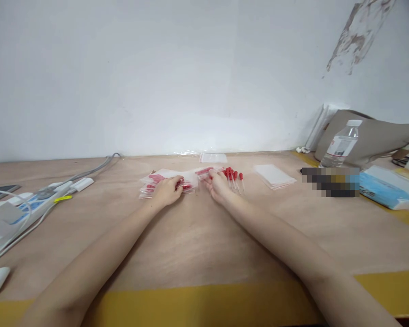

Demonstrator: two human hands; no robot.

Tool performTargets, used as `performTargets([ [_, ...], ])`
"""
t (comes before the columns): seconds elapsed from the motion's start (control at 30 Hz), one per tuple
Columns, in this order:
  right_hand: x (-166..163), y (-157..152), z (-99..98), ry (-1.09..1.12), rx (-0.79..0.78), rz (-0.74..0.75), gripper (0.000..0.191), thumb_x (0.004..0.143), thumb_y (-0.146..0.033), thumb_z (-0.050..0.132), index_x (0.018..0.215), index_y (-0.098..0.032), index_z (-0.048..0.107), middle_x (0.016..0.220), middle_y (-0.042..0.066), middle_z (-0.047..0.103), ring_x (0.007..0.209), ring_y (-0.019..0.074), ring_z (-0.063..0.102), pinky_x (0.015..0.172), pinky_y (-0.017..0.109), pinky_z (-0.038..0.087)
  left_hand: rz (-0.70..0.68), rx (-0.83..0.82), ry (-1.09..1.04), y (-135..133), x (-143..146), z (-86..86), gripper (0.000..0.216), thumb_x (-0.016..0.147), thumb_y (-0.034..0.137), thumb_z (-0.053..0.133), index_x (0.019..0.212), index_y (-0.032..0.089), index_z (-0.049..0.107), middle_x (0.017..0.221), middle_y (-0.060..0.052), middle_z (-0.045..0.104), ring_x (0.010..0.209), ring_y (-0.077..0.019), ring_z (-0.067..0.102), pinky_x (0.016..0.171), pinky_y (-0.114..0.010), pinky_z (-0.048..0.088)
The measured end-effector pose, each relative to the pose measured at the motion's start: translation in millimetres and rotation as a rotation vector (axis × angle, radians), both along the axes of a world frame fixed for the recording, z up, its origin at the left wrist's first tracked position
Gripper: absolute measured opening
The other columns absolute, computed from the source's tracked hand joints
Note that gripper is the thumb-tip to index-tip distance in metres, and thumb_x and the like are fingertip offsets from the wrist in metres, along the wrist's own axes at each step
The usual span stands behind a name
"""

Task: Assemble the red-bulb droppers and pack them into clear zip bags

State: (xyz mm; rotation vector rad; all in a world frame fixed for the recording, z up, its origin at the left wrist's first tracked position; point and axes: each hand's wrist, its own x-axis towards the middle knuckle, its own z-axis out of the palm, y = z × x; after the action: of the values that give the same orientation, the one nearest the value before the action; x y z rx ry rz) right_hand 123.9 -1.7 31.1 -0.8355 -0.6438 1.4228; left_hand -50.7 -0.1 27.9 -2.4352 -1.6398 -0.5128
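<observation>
My left hand [168, 190] rests with curled fingers on a pile of small clear bags [158, 180] that hold red-capped droppers. My right hand [217, 184] pinches one end of another such filled bag [204, 171], which lies between the two hands. Just right of that hand, several loose droppers with red bulbs [234, 177] lie side by side on the wooden table [191, 236]. Both forearms stretch out across the table.
A stack of unfilled clear bags [274, 175] lies to the right, one more bag [213, 157] by the wall. A water bottle [341, 144], a grey bag [378, 136] and a blue pack [390, 186] sit far right. A power strip with cables [44, 200] lies left. Yellow tape [204, 302] edges the table.
</observation>
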Motion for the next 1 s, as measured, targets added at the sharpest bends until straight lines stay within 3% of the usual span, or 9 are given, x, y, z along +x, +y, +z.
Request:
performTargets([
  [0.1,-6.4,-4.4,-3.0,-0.107,-0.118,0.172,0.010,0.078,-0.009,0.047,0.080,-0.019,0.048,0.069,0.001,0.062,0.065,0.0104,0.063,0.061,0.023,0.054,-0.017,-0.021,-0.002,4.5,1.9,2.6,0.038,0.075,0.021,0.041,0.111,0.022,0.055,0.110,-0.003,0.061,0.097,-0.0219,0.057,0.081,-0.031,0.043],
  [0.2,9.2,-13.6,-1.8,-0.228,-0.213,0.382,0.005,0.072,-0.009,0.058,0.073,-0.012,0.053,0.060,0.007,0.062,0.055,0.0159,0.063,0.049,0.026,0.054,0.027,-0.018,-0.017,8.1,3.3,3.2,0.034,0.075,0.025,0.044,0.106,0.023,0.057,0.106,-0.004,0.063,0.094,-0.0223,0.057,0.077,-0.031,0.044],
  [0.33,50.4,-27.3,3.0,-0.572,-0.147,0.559,0.012,0.071,-0.020,0.064,0.069,-0.010,0.057,0.059,0.007,0.063,0.048,0.0122,0.060,0.043,0.020,0.052,0.057,0.006,-0.090,8.9,3.9,0.4,0.029,0.077,0.039,0.045,0.096,0.021,0.058,0.087,-0.004,0.066,0.081,-0.0214,0.060,0.067,-0.030,0.043],
  [0.43,84.1,-35.0,4.3,-0.700,-0.036,0.475,0.012,0.073,-0.022,0.063,0.070,-0.012,0.057,0.065,0.005,0.064,0.043,0.0071,0.057,0.040,0.015,0.048,0.043,0.018,-0.094,7.5,3.9,-2.1,0.030,0.079,0.045,0.043,0.087,0.021,0.059,0.081,-0.002,0.066,0.076,-0.0201,0.059,0.062,-0.028,0.041],
  [0.6,136.3,-36.3,-1.3,-0.840,0.020,0.186,0.012,0.074,-0.023,0.060,0.068,-0.014,0.054,0.065,0.001,0.061,0.039,0.0040,0.050,0.034,0.014,0.039,0.010,0.122,0.040,5.7,4.6,-5.4,0.033,0.085,0.041,0.038,0.108,0.024,0.053,0.091,-0.005,0.065,0.084,-0.0232,0.059,0.069,-0.032,0.039],
  [0.73,169.9,-26.3,-15.9,-1.003,0.032,-0.075,0.012,0.073,-0.026,0.056,0.070,-0.015,0.054,0.062,0.000,0.060,0.037,0.0046,0.044,0.035,0.017,0.034,-0.031,0.165,0.145,7.6,1.9,-8.7,0.028,0.085,0.038,0.038,0.098,0.021,0.056,0.094,-0.007,0.063,0.086,-0.0248,0.058,0.072,-0.034,0.039],
  [0.83,183.6,-18.2,-32.3,-1.249,0.154,-0.278,0.015,0.072,-0.030,0.055,0.072,-0.015,0.058,0.063,0.001,0.060,0.045,0.0082,0.048,0.045,0.021,0.038,-0.095,0.178,0.142,10.3,-1.2,-11.1,0.025,0.085,0.036,0.041,0.094,0.019,0.056,0.097,-0.007,0.062,0.092,-0.0246,0.055,0.078,-0.035,0.040],
  [0.9,184.5,-15.9,-41.3,-1.423,0.255,-0.328,0.019,0.070,-0.032,0.056,0.078,-0.015,0.060,0.070,0.003,0.062,0.055,0.0113,0.053,0.055,0.023,0.041,-0.133,0.154,0.115,11.5,-2.4,-12.2,0.026,0.084,0.035,0.042,0.100,0.019,0.054,0.102,-0.007,0.061,0.095,-0.0237,0.054,0.079,-0.034,0.041],
  [1.0,174.8,-17.5,-46.3,-1.589,0.391,-0.223,0.031,0.067,-0.036,0.059,0.090,-0.015,0.061,0.086,0.006,0.063,0.065,0.0141,0.055,0.065,0.027,0.043,-0.182,0.123,0.098,11.9,-2.3,-12.9,0.028,0.085,0.031,0.039,0.108,0.020,0.050,0.110,-0.006,0.058,0.098,-0.0222,0.054,0.079,-0.033,0.042],
])
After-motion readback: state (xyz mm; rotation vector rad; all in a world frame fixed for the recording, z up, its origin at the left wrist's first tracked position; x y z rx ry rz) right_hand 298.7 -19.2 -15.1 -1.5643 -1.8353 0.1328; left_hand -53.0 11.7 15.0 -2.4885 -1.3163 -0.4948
